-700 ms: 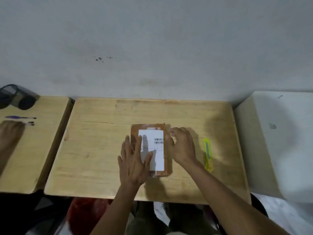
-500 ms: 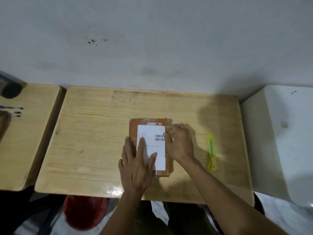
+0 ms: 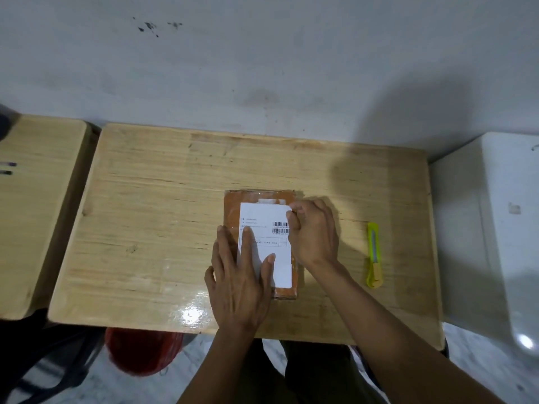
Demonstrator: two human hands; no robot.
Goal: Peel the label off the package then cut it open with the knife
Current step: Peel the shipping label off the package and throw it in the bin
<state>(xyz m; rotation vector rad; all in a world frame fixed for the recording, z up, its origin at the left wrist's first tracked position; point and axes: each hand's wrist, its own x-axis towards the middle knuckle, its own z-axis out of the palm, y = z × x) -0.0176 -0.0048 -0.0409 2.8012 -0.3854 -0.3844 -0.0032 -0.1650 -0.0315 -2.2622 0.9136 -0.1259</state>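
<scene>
An orange-brown package (image 3: 233, 204) lies flat in the middle of the wooden table (image 3: 151, 228). A white label (image 3: 264, 217) with barcodes covers most of its top. My left hand (image 3: 237, 284) lies flat, fingers spread, on the package's near left part and on the label. My right hand (image 3: 313, 228) is curled at the label's far right corner, fingertips pinched on its edge. A yellow utility knife (image 3: 373, 255) lies on the table to the right of my right hand, apart from it.
A second wooden table (image 3: 38, 217) stands to the left with pens (image 3: 7, 168) at its edge. A white box-like surface (image 3: 495, 228) stands at the right. A red object (image 3: 140, 354) sits below the table's near edge. The wall runs behind.
The camera has tilted down and closer. My right hand has curled tighter at the label's far right corner. My left hand stays flat on the package.
</scene>
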